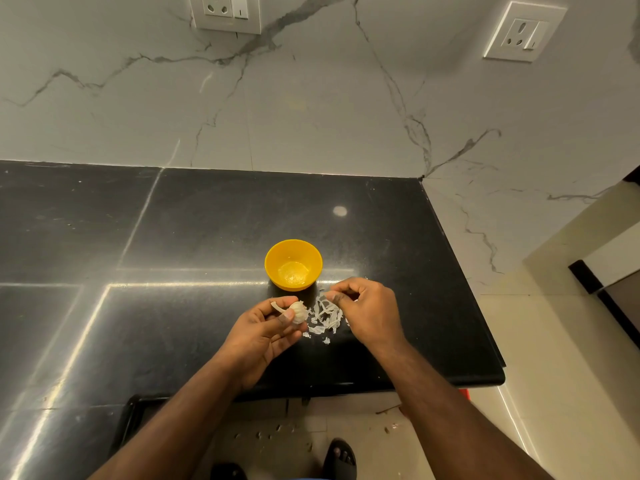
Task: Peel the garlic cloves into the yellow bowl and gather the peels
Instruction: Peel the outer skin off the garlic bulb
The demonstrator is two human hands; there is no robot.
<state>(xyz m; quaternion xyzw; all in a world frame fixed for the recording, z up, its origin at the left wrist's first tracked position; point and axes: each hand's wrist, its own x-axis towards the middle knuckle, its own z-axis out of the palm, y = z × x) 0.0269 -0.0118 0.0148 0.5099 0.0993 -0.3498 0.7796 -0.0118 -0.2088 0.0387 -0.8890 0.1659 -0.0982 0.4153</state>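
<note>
My left hand grips the garlic bulb between thumb and fingers, stem end pointing left. My right hand is pinched narrow above the peel pile, probably on a scrap of skin; too small to be sure. The yellow bowl sits just behind both hands, near the pile; something pale is in the bottom, could be cloves or glare. I judge the step as stripping the outer skin off the bulb. To do it well: keep the bulb low over the pile so scraps land together, peel away from the bowl, and break cloves off only once the skin is loose. The counter edge is near on the right and front; bits already lie on the floor. Plenty of open room to the left, so I would shift work that way.
</note>
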